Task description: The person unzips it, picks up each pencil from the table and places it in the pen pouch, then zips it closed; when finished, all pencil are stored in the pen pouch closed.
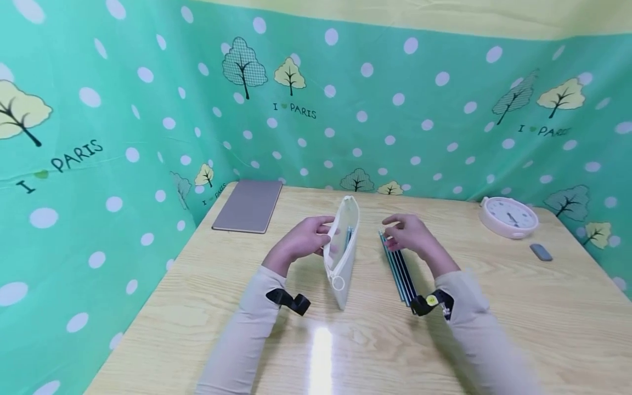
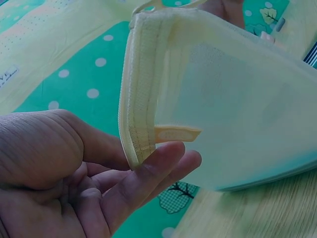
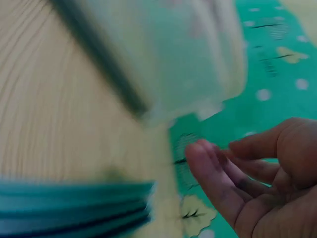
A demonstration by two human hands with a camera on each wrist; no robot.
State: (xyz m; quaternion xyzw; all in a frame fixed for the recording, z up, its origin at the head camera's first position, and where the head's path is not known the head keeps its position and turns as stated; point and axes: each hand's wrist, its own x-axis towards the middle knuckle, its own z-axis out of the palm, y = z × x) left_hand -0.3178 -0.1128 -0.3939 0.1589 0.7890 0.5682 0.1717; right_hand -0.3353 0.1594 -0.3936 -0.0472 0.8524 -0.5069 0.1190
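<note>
A pale, translucent zip pouch (image 1: 348, 269) stands on its long edge with its mouth gaping upward. My left hand (image 1: 307, 240) pinches the zipped rim between thumb and fingers, beside a small orange tab (image 2: 177, 134) in the left wrist view. Inside the pouch, several teal pencils (image 1: 349, 236) show through the mouth. To its right lies a row of teal and dark pencils (image 1: 402, 277) on the table. Over their far ends hovers my right hand (image 1: 412, 237), fingers loosely bent. In the right wrist view, nothing is seen between its fingertips (image 3: 200, 153).
A grey-mauve notebook (image 1: 249, 207) lies at the table's back left. At the right are a pink-rimmed round clock (image 1: 509, 216) and a small grey oblong object (image 1: 541, 252). A green dotted curtain (image 1: 306, 131) borders the wooden table (image 1: 197, 323) behind and at the sides.
</note>
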